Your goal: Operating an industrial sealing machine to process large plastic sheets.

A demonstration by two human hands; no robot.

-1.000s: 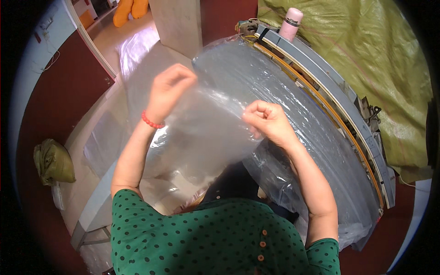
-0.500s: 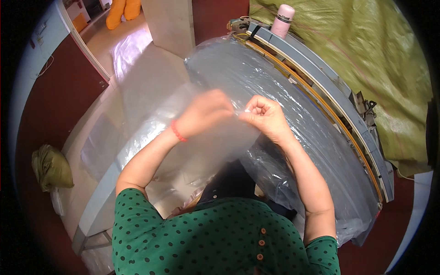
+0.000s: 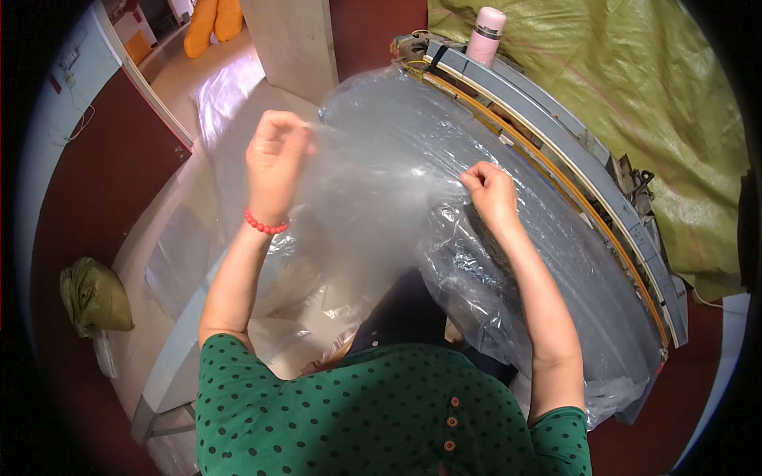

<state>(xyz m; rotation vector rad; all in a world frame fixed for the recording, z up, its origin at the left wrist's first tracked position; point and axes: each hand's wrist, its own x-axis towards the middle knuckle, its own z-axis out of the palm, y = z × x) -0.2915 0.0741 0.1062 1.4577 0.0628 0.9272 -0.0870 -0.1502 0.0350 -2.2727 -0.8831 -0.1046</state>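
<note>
A clear plastic sheet (image 3: pixel 369 194) hangs spread between my two hands, smeared by motion in its middle. My left hand (image 3: pixel 278 163), with a red bead bracelet (image 3: pixel 266 224) at the wrist, pinches the sheet's upper left corner. My right hand (image 3: pixel 492 197) is closed on the sheet's other upper edge, its fingertips pressed together. Behind and below my right hand, more clear plastic film (image 3: pixel 579 293) lies in a wide glossy layer along a long machine and drapes down near my lap.
The long grey machine bar (image 3: pixel 571 131) with an orange strip curves along the right. A pink thermos (image 3: pixel 485 38) stands at its far end, beside a yellow-green tarp (image 3: pixel 635 87). A grey table rail (image 3: pixel 178 349) runs at left. Further left sits a tied olive bag (image 3: pixel 97 297).
My left hand has swung left and a little farther away from my right hand, stretching the sheet between them. The right hand has shifted slightly right.
</note>
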